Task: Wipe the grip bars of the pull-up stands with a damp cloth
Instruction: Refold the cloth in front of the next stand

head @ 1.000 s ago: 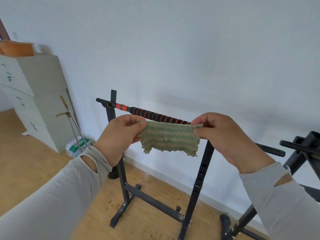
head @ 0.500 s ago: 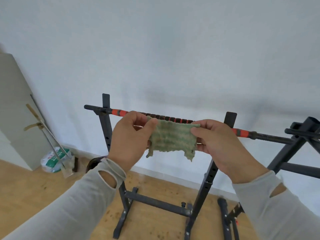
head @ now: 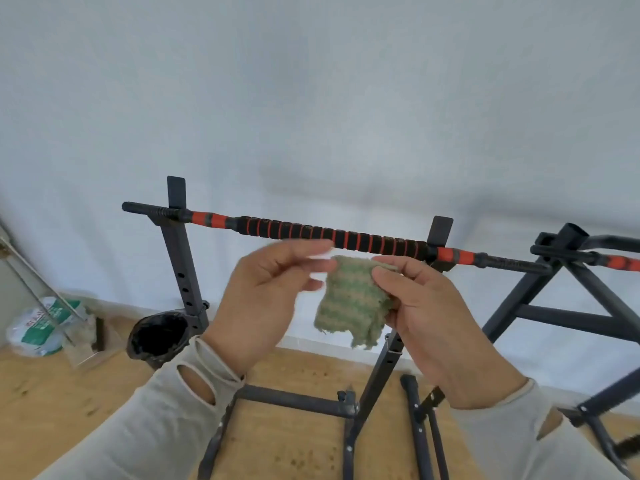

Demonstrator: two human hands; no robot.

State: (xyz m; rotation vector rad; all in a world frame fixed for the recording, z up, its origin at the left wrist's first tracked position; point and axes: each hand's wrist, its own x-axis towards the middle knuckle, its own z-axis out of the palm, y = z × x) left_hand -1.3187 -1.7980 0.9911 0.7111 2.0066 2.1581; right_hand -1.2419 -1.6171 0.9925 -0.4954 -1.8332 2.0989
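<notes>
Nearest the camera, both forearms in pale grey sleeves (head: 145,420) rise from the bottom edge. The right hand (head: 429,317) pinches the green-and-tan striped cloth (head: 353,303) along its right edge, thumb in front and fingers behind; this grip is closed on the cloth. The cloth hangs down from that pinch, its lower edge frayed. The left hand (head: 266,299) sits just beside the cloth's left edge, fingers loosely bent and blurred; whether its fingertips touch the cloth cannot be told, but it shows no hold on it.

Behind the hands, the grip bar (head: 332,237), black with red rings, runs across the near pull-up stand (head: 180,268), resting in its two uprights. The cloth is below and in front of the bar, near it but apart from it.

To the right stands a second pull-up stand (head: 568,303) with its own bar end.

Farther left, on the wooden floor (head: 45,386), a black bin (head: 159,337) and a green-printed bag (head: 45,323) sit near the white wall (head: 311,98).
</notes>
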